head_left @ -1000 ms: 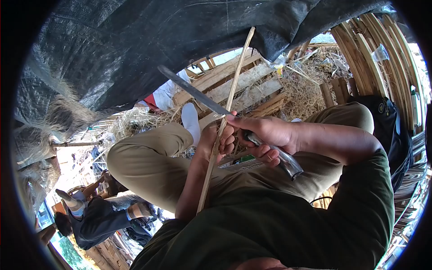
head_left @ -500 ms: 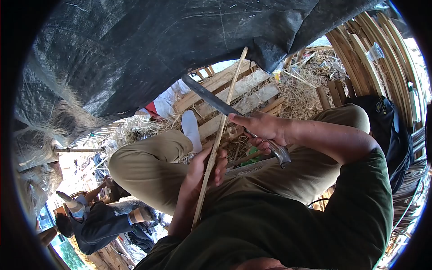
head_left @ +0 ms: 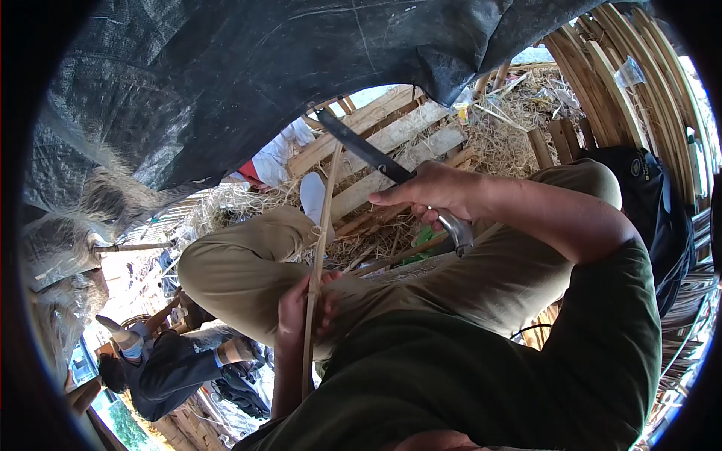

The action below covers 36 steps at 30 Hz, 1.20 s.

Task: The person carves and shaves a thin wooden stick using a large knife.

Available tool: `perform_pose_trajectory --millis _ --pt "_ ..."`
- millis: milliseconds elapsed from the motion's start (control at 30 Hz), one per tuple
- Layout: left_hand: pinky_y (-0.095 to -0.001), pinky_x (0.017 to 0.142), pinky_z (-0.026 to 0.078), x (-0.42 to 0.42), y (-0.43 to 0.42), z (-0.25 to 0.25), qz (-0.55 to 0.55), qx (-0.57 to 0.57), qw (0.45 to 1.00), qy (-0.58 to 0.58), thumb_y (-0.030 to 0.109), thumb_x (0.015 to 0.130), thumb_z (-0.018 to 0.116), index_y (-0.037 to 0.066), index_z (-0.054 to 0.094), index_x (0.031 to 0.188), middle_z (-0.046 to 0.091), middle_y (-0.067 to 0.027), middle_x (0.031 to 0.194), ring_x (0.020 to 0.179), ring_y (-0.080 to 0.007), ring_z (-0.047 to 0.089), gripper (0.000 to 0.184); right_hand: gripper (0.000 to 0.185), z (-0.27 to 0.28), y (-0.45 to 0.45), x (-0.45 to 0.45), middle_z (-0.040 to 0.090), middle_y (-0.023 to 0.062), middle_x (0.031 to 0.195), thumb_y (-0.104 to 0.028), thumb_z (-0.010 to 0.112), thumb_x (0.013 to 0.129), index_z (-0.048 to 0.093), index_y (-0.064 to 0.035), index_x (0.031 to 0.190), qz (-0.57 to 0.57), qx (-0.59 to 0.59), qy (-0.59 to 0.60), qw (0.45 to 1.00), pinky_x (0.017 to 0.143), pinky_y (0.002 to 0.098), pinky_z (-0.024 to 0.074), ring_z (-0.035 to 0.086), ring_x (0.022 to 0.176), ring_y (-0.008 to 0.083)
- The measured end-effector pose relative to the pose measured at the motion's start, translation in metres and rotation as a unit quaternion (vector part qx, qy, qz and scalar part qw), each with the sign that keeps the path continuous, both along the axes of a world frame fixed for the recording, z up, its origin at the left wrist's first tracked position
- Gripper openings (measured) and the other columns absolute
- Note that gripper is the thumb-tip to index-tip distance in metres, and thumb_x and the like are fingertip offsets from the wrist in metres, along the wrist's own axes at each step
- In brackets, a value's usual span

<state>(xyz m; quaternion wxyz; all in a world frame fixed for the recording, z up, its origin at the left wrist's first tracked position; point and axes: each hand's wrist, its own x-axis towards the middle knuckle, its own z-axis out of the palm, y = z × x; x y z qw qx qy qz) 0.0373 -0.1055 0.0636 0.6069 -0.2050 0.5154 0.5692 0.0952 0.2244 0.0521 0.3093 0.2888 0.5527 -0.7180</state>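
Observation:
My left hand (head_left: 302,307) is closed around a long, pale strip of bamboo or wood (head_left: 318,255), low over my lap. The strip stands nearly upright in view, with a small curled shaving on its edge. My right hand (head_left: 440,192) grips a machete (head_left: 365,150) by its curved, shiny handle, thumb stretched along toward the blade. The dark blade points up and left, and its tip is near the hanging black tarp. The strip's upper end shows close under the blade; whether they touch I cannot tell.
A black tarp (head_left: 248,75) hangs across the top. Beyond my crossed legs lie wooden slats (head_left: 398,135) and straw shavings (head_left: 504,124). Split strips (head_left: 609,75) and a dark bag (head_left: 639,203) are at right. Another person (head_left: 169,376) sits at lower left.
My left hand has dropped toward my lap and moved left, taking the strip with it. The machete has shifted slightly, and its blade no longer crosses the middle of the strip.

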Motion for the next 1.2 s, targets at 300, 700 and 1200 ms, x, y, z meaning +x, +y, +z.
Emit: perform_pose_trajectory --millis 300,700,1200 --pt "-0.0223 0.036 0.029 -0.009 0.001 -0.005 0.101 0.103 0.989 -0.018 0.034 0.106 0.041 0.009 0.052 0.114 0.038 0.0025 0.065 0.043 -0.0075 0.034 0.028 0.035 -0.015 0.02 -0.008 0.047 -0.0024 0.06 -0.034 0.072 0.089 0.058 -0.0023 0.087 -0.064 0.004 0.036 0.997 0.044 0.0305 0.0416 0.044 0.046 0.0084" --pt "-0.0213 0.038 0.029 -0.027 0.052 -0.024 -0.003 0.061 0.998 0.027 0.036 0.106 0.043 0.013 0.051 0.113 0.039 0.005 0.064 0.045 -0.0056 0.035 0.025 0.034 -0.009 0.057 -0.003 0.07 0.0197 0.084 -0.021 0.066 0.086 0.06 0.0064 0.106 0.192 0.721 0.338 0.574 0.073 0.0458 0.0573 0.072 0.078 0.0344" --pt "-0.0217 0.033 0.034 -0.045 0.102 -0.068 0.014 0.187 0.981 -0.056 0.037 0.106 0.034 0.006 0.053 0.112 0.041 0.0031 0.064 0.042 -0.0067 0.037 0.037 0.037 -0.059 0.032 -0.025 0.06 0.0064 0.067 -0.022 0.069 0.083 0.058 0.0027 0.109 0.123 0.272 0.058 0.953 0.043 0.0323 0.0492 0.059 0.051 0.0156"
